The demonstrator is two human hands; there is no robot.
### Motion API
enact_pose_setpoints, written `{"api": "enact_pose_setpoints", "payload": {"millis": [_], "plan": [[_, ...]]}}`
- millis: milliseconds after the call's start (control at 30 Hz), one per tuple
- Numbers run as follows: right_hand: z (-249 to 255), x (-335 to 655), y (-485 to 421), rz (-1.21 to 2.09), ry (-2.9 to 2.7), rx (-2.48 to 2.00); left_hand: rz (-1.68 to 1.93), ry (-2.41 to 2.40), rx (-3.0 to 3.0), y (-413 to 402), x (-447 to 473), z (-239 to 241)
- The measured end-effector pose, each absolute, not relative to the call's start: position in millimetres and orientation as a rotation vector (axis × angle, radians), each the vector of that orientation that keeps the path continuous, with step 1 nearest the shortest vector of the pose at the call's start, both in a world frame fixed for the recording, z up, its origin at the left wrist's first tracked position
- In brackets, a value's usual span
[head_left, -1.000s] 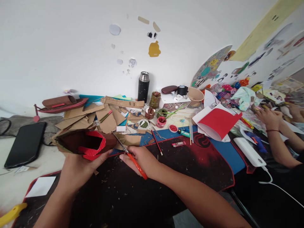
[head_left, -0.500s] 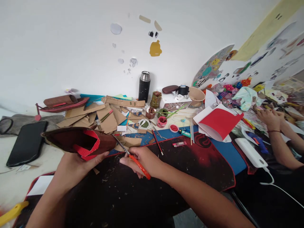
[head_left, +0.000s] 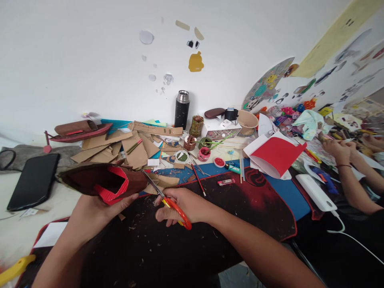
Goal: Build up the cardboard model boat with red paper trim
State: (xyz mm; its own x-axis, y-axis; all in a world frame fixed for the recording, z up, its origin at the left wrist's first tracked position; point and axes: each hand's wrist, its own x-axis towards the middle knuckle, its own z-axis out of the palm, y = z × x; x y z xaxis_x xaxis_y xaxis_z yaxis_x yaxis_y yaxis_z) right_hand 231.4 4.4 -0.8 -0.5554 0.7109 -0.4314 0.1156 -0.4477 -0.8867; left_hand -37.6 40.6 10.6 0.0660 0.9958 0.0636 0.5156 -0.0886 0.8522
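Observation:
My left hand (head_left: pixel 105 212) is closed round the underside of a brown cardboard piece (head_left: pixel 90 178), hollow and shaped like a boat hull, with a red corrugated strip (head_left: pixel 123 188) lining its opening. Its thumb presses along the near side. In my right hand (head_left: pixel 180 204) is a pair of scissors (head_left: pixel 177 212) with orange and yellow handles. The scissor blades reach up and left to the right end of the cardboard piece. Whether they cut into it I cannot tell.
Cardboard scraps (head_left: pixel 111 148) and a finished-looking model boat (head_left: pixel 81 132) lie behind. Paint jars (head_left: pixel 205 153), a black thermos (head_left: pixel 182 112) and a paintbrush (head_left: pixel 198 180) are farther right. A phone (head_left: pixel 33 180) lies left. Another person's hands (head_left: pixel 339 150) work at far right.
The cardboard piece has shifted slightly right and down. My right hand's fingers have spread a little and the scissors have turned, so the yellow handle part now shows.

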Motion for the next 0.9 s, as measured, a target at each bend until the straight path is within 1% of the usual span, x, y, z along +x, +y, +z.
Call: {"api": "enact_pose_setpoints", "payload": {"millis": [167,300,467,633,900], "plan": [[7.7,230.7,1.0,1.853,-1.489,-1.310,0.862,1.510,1.705,39.6,-35.1,15.2],[4.9,226.5,-0.6,1.703,-1.521,-1.390,0.878,1.564,1.696,39.5,-36.1,14.2],[7.2,221.9,1.2,1.512,-1.638,-1.399,0.841,1.588,1.668,41.2,-36.9,11.2],[9.4,220.0,2.5,1.480,-1.663,-1.461,0.793,1.585,1.667,41.6,-38.2,9.1],[-5.3,217.3,3.0,1.437,-1.707,-1.523,0.768,1.526,1.727,44.3,-40.8,1.9]]}}
